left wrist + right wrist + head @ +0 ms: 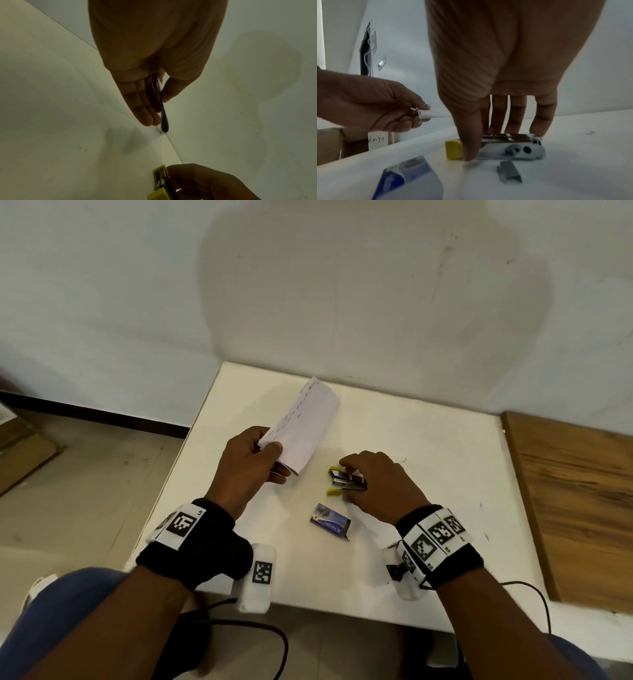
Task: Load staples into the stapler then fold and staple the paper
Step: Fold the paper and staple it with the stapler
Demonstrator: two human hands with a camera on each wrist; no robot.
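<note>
My left hand (279,460) pinches the near end of a folded white paper (305,422) between thumb and fingers, holding it above the white table (428,474). The left wrist view shows the left hand (159,111) with the paper (163,121) edge-on. A metal stapler (347,479) with yellow ends lies on its side on the table, its two yellow tips apart. My right hand (346,481) grips it, fingers on the far side, thumb on the near side. The right wrist view has the right hand (493,143) over the stapler (518,148), and a loose staple strip (510,171) in front.
A blue staple box (330,522) lies open near the table's front, close to my right wrist. A wooden board (575,501) borders the table on the right. Black cables (260,631) hang below the front edge. The wall stands just behind the table.
</note>
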